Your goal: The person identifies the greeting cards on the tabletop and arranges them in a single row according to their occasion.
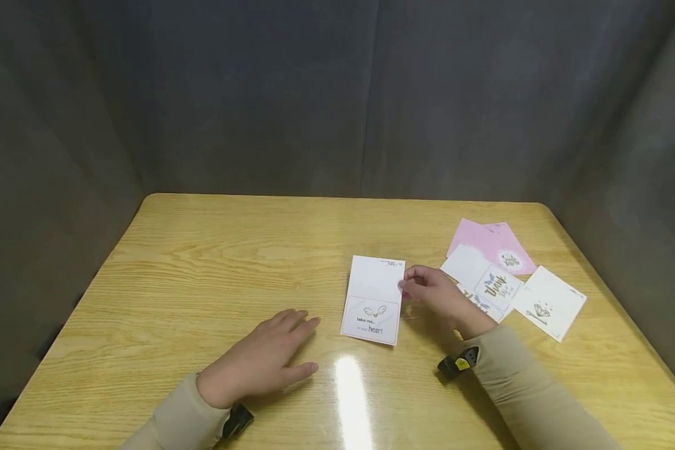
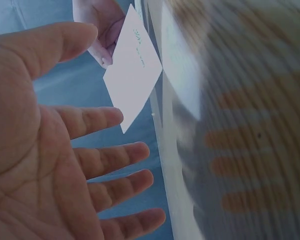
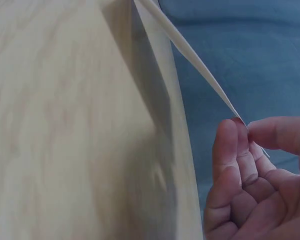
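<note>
winged-heart greeting card [image 1: 372,301]: white, dark lettering. thank-you card [image 1: 499,287]: white, blue and brown print. pink card [image 1: 472,237]: white patch. tabletop [image 1: 219,262]: yellow-brown wood grain. sleeves [image 1: 523,384]: beige.

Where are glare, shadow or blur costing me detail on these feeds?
Head: a bright glare streak on the table, just below the card; left wrist: the card looks washed out, its print faint; right wrist: a dark shadow crosses the table, whose grain looks blurred.

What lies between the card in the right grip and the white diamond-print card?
In the head view: first the right grip itself, then overlapping white cards, the upper reading "Thank You".
</note>
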Demonstrator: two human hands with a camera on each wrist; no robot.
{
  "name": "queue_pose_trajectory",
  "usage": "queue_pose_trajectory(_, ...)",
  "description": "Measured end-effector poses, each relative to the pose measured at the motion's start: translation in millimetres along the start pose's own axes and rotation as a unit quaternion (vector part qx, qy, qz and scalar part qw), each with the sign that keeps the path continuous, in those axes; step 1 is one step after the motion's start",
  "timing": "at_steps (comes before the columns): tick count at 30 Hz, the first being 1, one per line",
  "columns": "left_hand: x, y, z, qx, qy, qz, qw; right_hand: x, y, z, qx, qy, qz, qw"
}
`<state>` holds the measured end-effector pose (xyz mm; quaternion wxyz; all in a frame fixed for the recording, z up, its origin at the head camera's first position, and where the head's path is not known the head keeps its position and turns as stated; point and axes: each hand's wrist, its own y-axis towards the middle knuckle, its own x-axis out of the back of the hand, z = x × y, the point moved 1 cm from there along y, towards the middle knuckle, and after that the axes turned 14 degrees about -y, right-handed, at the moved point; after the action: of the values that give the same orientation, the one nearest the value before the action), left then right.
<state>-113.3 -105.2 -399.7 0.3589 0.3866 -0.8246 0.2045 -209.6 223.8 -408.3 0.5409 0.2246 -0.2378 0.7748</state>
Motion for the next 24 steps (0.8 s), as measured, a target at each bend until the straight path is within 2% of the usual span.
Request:
queue_pose_trajectory(8, 0.1, -2.2, -0.2, -0.010, -0.002, 0.001, 1.0000, -20, 6, 6, 0.012, 0.031, 0.027, 0.999)
queue_pose_trajectory(15, 2.3, -3.5, -2.2, -0.018, -0.011, 0.012, 0.9997, -36, 15, 16, 0.028, 0.026, 0.044, 0.998)
queue_pose_trajectory(24, -0.6, -8.6, -7.3, -0.032, -0.002, 0.046, 0.9984, -54, 18, 25, 0.004, 0.031, 0.061, 0.998)
